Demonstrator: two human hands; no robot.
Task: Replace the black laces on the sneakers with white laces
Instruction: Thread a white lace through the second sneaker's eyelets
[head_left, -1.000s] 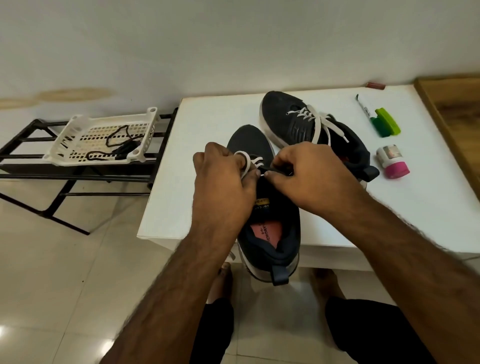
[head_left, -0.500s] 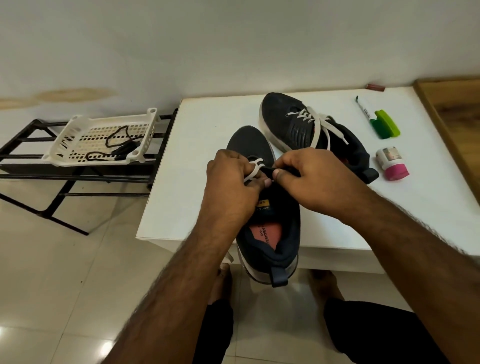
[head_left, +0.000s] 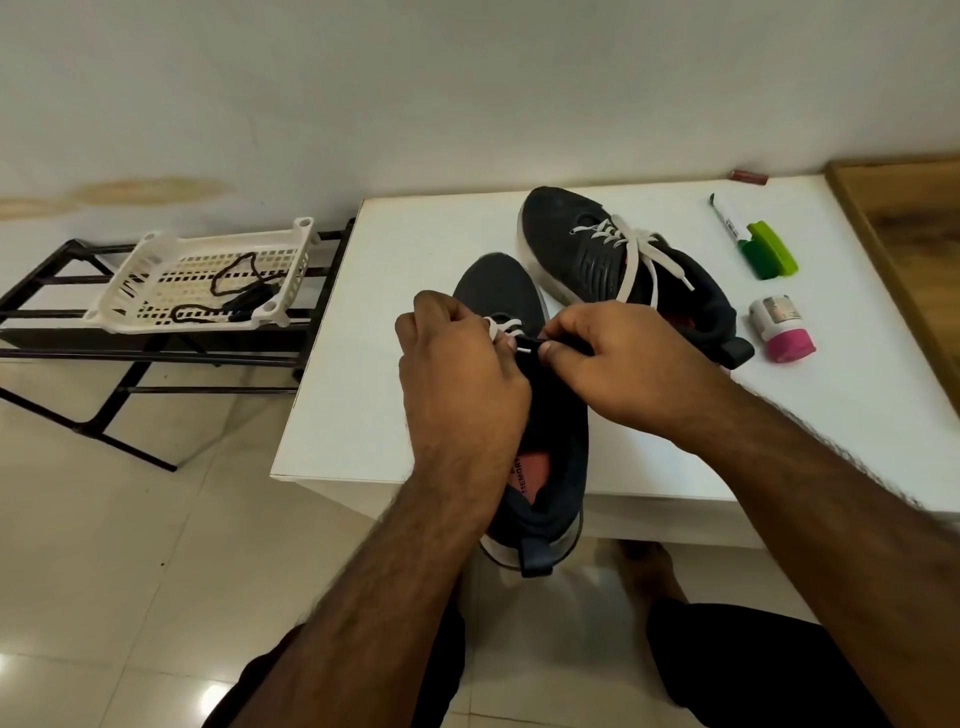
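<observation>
Two dark sneakers sit on the white table (head_left: 363, 374). The near sneaker (head_left: 550, 467) points away from me, its heel past the table's front edge, with a white lace (head_left: 501, 327) crossed through its front eyelets. My left hand (head_left: 457, 374) pinches that white lace over the shoe's left side. My right hand (head_left: 618, 358) pinches the sneaker's right eyelet edge, with the lace tip at its thumb. The far sneaker (head_left: 587, 249) is laced in white, ends loose. Black laces (head_left: 234, 291) lie in a white basket (head_left: 156, 270).
The basket rests on a black metal rack (head_left: 62, 353) left of the table. At the table's right lie a marker (head_left: 727, 218), a green clip-like object (head_left: 769, 254) and a small pink-capped container (head_left: 782, 335). A wooden surface (head_left: 904, 249) borders the table at far right.
My left hand has shifted right and back slightly while drawing the white lace. My right hand stays at the eyelet. The shoes have not moved.
</observation>
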